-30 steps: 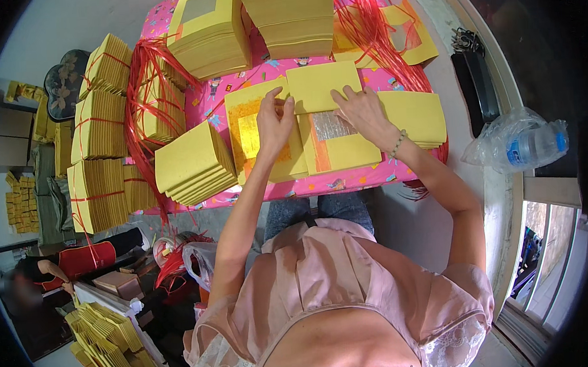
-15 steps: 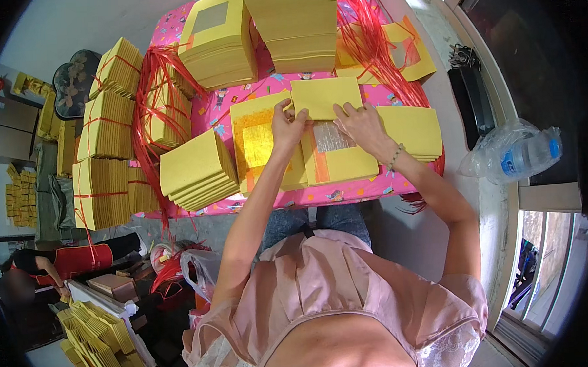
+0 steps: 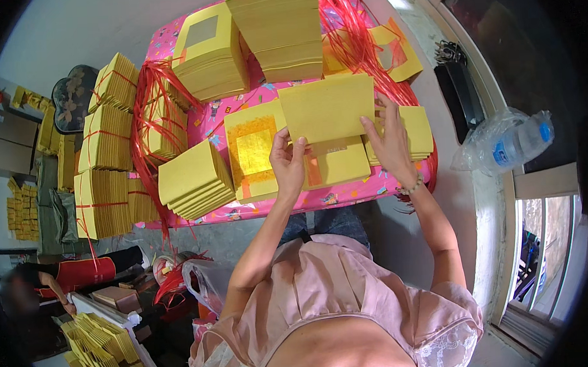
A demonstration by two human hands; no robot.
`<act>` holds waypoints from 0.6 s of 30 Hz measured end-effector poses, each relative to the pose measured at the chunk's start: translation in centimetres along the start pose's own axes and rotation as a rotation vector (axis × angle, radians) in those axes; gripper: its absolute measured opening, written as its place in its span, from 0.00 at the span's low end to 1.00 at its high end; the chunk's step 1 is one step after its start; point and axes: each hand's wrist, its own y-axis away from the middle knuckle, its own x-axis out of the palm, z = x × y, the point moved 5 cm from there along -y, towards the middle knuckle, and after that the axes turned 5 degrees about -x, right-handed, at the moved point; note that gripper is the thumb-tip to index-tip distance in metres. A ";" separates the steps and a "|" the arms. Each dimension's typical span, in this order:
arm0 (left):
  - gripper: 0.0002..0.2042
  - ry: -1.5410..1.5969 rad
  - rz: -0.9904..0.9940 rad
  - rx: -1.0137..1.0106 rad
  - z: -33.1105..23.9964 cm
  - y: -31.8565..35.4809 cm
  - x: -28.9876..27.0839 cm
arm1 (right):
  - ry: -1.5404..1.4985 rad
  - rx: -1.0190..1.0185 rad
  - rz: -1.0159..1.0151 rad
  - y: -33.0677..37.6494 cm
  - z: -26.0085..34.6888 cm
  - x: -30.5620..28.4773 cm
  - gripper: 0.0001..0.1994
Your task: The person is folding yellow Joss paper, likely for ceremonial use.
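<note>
A folded sheaf of yellow joss paper is held up by its two lower sides, between my hands. My left hand pinches its lower left corner, thumb in front. At the right edge, my right hand has its thumb on the near face and its fingers behind. Beneath lies a stack of joss paper with an orange strip, its silver patch mostly hidden by the held sheaf. Left of that is a stack with a gold foil square. Folded yellow sheaves sit behind my right hand.
A fanned pile of folded sheaves lies at the left on the pink patterned table cover. Tall paper stacks stand behind. Red ribbon bundles hang beside tied bundles. A bagged water bottle is on the right ledge.
The sheaf has come up off the stack toward me and looks larger. My hands have spread apart, the right one moving to the sheaf's right edge.
</note>
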 end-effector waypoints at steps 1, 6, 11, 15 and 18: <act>0.13 0.001 0.009 -0.006 -0.2 0.1 0.5 | 0.007 0.008 -0.004 0.3 -0.5 -0.3 0.22; 0.15 0.031 0.236 -0.149 -1.5 0.2 4.7 | -0.461 0.285 0.085 1.8 -5.5 -2.3 0.18; 0.21 -0.137 0.362 -0.329 1.0 -2.3 8.1 | -0.529 0.345 0.007 2.9 -8.1 -5.9 0.14; 0.17 -0.229 0.421 -0.460 2.8 -3.0 11.0 | -0.340 0.396 0.033 5.1 -12.5 -7.4 0.15; 0.17 -0.351 0.474 -0.448 4.6 -3.0 11.9 | -0.090 0.397 0.075 6.6 -14.9 -7.6 0.16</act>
